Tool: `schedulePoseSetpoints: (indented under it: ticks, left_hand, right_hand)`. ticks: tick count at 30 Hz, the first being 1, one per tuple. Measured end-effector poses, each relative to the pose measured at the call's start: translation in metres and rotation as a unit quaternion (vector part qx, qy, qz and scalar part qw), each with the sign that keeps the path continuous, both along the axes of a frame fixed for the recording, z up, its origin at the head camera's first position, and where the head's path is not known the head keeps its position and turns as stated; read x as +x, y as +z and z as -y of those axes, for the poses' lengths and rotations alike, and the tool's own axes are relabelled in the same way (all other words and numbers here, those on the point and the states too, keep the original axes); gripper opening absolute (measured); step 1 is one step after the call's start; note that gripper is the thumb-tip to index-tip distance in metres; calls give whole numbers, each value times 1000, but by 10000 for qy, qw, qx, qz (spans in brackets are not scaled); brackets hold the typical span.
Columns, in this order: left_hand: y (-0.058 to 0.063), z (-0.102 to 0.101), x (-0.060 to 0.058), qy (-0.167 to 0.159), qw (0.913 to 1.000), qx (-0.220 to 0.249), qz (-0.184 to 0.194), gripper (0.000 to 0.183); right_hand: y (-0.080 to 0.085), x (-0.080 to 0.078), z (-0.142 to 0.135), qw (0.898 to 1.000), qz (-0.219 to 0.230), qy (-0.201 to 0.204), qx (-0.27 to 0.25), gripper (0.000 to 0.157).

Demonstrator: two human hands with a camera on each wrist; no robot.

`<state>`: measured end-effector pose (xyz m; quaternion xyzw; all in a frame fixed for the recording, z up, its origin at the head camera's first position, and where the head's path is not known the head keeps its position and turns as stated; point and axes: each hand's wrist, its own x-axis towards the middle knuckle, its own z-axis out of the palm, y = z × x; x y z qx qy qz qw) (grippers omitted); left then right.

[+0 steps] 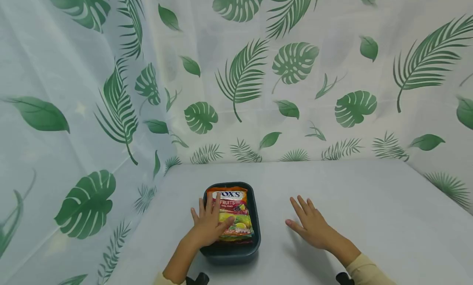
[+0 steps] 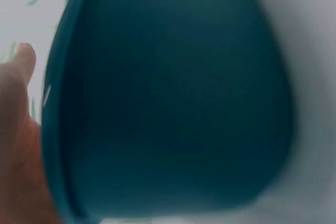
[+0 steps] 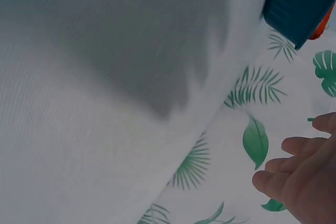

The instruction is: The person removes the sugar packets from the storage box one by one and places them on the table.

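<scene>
A dark teal plastic tub (image 1: 230, 258) stands on the white table. In it lies a colourful bag of Fox's fruit candy (image 1: 234, 209), with the edges of more packaging showing beneath. My left hand (image 1: 207, 227) is over the tub's left side, fingers spread above the bag; whether it touches the bag I cannot tell. In the left wrist view the tub's wall (image 2: 173, 98) fills most of the picture, with part of the left hand (image 2: 18, 145) beside the rim. To the tub's right, my right hand (image 1: 312, 229) hovers over the table with fingers spread, holding nothing.
The white tabletop (image 1: 332, 186) stretches to the right of the tub and behind it. A white curtain with green leaf prints (image 1: 240, 79) hangs along the back and sides. The right hand's shadow (image 3: 163, 77) falls on the table.
</scene>
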<state>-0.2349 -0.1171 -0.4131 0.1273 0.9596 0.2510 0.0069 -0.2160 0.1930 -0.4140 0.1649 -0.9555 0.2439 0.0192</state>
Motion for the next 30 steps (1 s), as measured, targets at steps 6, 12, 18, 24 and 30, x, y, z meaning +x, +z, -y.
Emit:
schedulePoseSetpoints:
  ticks: [6, 12, 18, 24, 30]
  left_hand:
    - [-12, 35, -5, 531, 9905, 1203, 412, 88]
    - [-35, 48, -11, 724, 9629, 2457, 852, 89]
    - [-56, 43, -13, 685, 9274, 3553, 952, 77]
    - [-60, 41, -17, 1108, 9110, 3869, 906, 74]
    - [-58, 44, -20, 1047, 9093, 3893, 1033, 71]
  right_hand:
    - [-1, -12, 19, 9963, 700, 91, -490, 76]
    - [-1, -20, 40, 9899, 971, 170, -1021, 78]
    - [-2, -29, 58, 9829, 1237, 198, -1346, 77]
    - [6, -38, 81, 9794, 1143, 303, -1636, 78]
    - [15, -48, 100, 9768, 1006, 479, -1828, 80]
